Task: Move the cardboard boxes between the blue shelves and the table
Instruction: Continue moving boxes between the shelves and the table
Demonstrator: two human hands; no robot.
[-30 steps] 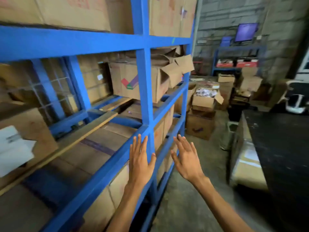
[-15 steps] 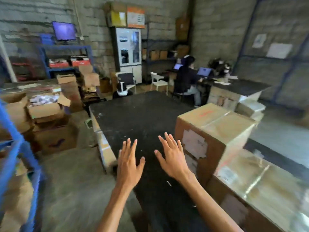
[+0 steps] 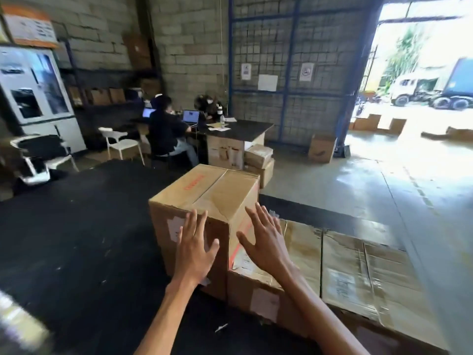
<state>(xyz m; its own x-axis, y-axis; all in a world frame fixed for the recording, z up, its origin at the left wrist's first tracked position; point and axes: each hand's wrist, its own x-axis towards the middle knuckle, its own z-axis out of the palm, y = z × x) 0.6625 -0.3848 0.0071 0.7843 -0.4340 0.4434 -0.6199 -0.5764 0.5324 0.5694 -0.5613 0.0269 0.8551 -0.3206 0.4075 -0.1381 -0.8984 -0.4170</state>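
The tall cardboard box (image 3: 204, 219) stands on the black tabletop (image 3: 76, 239), its near corner between the left hand (image 3: 194, 248) and right hand (image 3: 266, 243), both spread wide and holding nothing. Just right of this empty grip a flat carton (image 3: 358, 272) butts the box's side. The right fingers may find no gap there, so the lift could tip or slip.

Left hand (image 3: 193, 248) hides part of the box (image 3: 204, 198) label.

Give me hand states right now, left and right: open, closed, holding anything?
Left hand: open, fingers spread, holding nothing, in front of the tall cardboard box; contact cannot be told.
Right hand: open, fingers spread, holding nothing, at the same box.
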